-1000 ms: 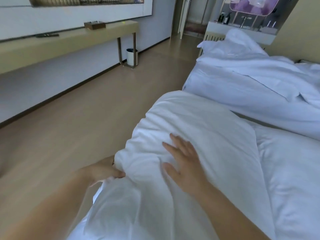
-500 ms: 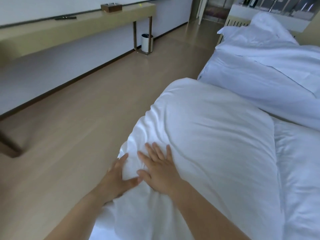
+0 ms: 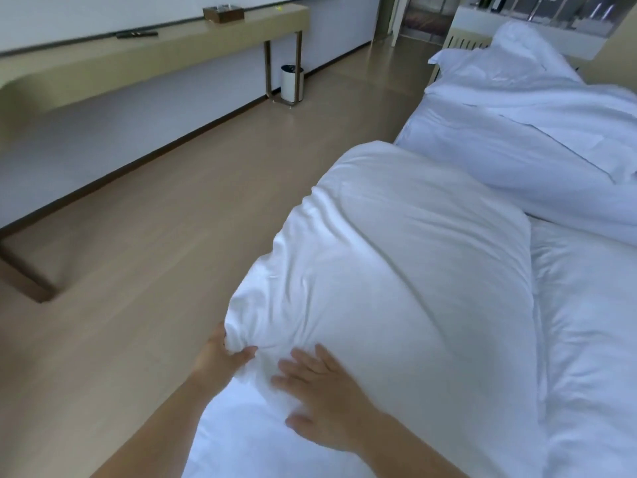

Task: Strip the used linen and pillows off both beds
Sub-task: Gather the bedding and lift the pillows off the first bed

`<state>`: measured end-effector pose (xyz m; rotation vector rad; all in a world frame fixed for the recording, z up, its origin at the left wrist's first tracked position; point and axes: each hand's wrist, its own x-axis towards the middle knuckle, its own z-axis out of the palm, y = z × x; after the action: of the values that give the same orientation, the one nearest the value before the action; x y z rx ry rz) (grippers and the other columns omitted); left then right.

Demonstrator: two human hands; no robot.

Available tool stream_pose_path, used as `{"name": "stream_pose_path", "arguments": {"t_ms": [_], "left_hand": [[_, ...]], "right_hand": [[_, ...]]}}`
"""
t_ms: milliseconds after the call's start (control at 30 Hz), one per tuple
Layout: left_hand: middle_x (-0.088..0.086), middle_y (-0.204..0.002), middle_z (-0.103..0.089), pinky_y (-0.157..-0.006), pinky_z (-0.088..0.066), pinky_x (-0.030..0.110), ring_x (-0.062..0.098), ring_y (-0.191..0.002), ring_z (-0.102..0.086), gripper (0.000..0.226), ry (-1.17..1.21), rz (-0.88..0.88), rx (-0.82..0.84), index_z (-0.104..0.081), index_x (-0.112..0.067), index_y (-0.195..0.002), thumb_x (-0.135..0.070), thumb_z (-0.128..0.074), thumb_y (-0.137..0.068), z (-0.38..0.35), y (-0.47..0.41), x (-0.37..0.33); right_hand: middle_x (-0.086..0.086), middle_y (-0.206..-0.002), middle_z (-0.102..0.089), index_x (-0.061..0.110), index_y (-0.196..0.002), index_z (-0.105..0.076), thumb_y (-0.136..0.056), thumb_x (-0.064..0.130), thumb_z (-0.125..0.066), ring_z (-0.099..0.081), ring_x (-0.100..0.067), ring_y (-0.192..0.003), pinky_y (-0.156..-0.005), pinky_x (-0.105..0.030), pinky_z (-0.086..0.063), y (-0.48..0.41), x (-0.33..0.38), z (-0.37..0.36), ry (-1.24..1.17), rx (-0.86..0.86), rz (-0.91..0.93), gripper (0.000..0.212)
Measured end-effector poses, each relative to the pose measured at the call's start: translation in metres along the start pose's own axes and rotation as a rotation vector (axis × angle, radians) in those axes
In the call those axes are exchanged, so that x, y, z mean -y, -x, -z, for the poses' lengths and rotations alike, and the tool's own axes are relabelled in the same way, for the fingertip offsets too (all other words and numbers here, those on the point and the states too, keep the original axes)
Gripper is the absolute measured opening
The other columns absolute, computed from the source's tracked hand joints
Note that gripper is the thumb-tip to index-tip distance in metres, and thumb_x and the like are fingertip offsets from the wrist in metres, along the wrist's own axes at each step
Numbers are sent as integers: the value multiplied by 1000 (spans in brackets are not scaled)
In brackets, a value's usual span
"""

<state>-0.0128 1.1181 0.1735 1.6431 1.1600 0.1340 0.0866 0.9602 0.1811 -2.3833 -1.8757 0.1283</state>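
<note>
**While we work the pillow: both hands on white linen**

As we look down along the near bed [image 3: 586,339], a big white pillow [image 3: 396,270] lies lengthwise on the bed's left edge, on the floor side. Its far end reaches close to the second bed [image 3: 482,160].

Our left hand [image 3: 220,357] grips the pillow's near left corner. The thumb lies on top of the bunched cloth & the fingers are hidden behind it, so creases fan out from that spot. Our right hand [image 3: 327,401] lies flat on the pillowcase just beside the left, fingers straight & spread, palm down, holding nothing. Both forearms come in from the bottom edge, bare.

To the right of the pillow the near bed shows a creased white sheet. The second bed carries a rumpled white duvet [image 3: 537,108], heaped up at its far end.

Bkgd: a pale wood floor [image 3: 172,236] runs along the left. A long beige wall desk [image 3: 155,53] stands against the wall, w/ a brown box [image 3: 223,12] & a dark remote [image 3: 137,34] on top, well apart from each other. A small white bin [image 3: 292,82] stands on the floor by the desk's thin metal leg. Items on the counter at top right are too small to tell.
</note>
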Motion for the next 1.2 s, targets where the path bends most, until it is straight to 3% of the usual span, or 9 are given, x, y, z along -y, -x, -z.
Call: {"name": "stream_pose_path", "arguments": {"t_ms": [67, 200, 300, 433, 633, 800, 1000, 1100, 1200], "left_hand": [[0, -74, -57, -51, -42, 14, 24, -69, -56, 46, -55, 12, 90, -52, 5, -109, -5, -75, -70, 7, -6, -7], [5, -132, -46, -97, -41, 38, 34, -122, -47, 94, -67, -130, -21, -29, -20, -143, -23, -57, -53, 6, -12, -57], [6, -150, -29, -115, -15, 38, 24, -139, -26, 87, -219, -550, -85, -32, -19, -143, -48, -43, -62, -38, -7, -100], [-4, -157, 8, -115, 10, 38, 15, -145, 9, 97, -812, -568, 25, 3, -31, -147, -70, 8, -59, -103, -37, -95], [-1, -156, 16, -114, 14, 39, 16, -144, 16, 65, -919, -507, 54, 11, -28, -146, -51, -20, -95, -128, -81, -78], [-1, -157, 12, -113, 15, 37, 15, -144, 13, 89, -919, -499, 45, 7, -28, -147, -70, 4, -68, -138, -105, -65], [7, -156, -11, -113, 7, 39, 23, -145, -5, 97, -800, -536, -41, -20, -21, -147, -66, -1, -63, -154, -115, -66], [19, -139, -45, -112, -6, 42, 34, -131, -36, 71, -737, -759, -200, -52, -9, -129, -52, -22, -80, -144, -96, -62], [26, -118, -57, -104, -29, 47, 34, -106, -47, 46, -600, -935, -394, -52, -7, -110, -40, -44, -80, -112, -85, -66]], "right_hand": [[16, -109, -67, 32, -112, -44, -70, 44, -38, -52, -3, -111, -111, -26, -9, 15, -6, 5, -75, -105, -20, 45], [-9, -126, -59, 19, -123, -44, -76, 35, -42, -39, -20, -120, -108, -32, -11, 40, -66, 28, -49, -483, -462, 49], [-18, -122, -61, 16, -125, -40, -89, 44, -30, -37, -24, -117, -103, -36, -14, 54, -90, 34, -17, -361, -718, 47], [-13, -126, -60, 17, -128, -40, -96, 49, -3, -36, -22, -121, -107, -35, -7, 59, -99, 8, -10, -127, -761, 59], [-14, -137, -49, 9, -136, -32, -92, 58, -2, -29, -20, -130, -109, -36, -1, 44, -151, -4, 6, -202, -898, 72], [-2, -157, 10, 24, -148, 5, -86, 65, -29, 8, -17, -145, -113, -51, 6, 70, -222, 2, -272, -119, -1328, 82], [-1, -157, 10, 28, -147, 8, -83, 62, -44, 9, -17, -144, -113, -53, -1, 67, -248, -16, -477, -183, -1376, 89], [0, -157, 6, 28, -148, 4, -82, 59, -49, 5, -16, -145, -115, -50, -2, 79, -251, -13, -587, -280, -1357, 90], [-2, -157, -5, 23, -149, -1, -82, 54, -54, -6, -19, -144, -116, -48, -8, 106, -249, -18, -698, -398, -1418, 90]]}}
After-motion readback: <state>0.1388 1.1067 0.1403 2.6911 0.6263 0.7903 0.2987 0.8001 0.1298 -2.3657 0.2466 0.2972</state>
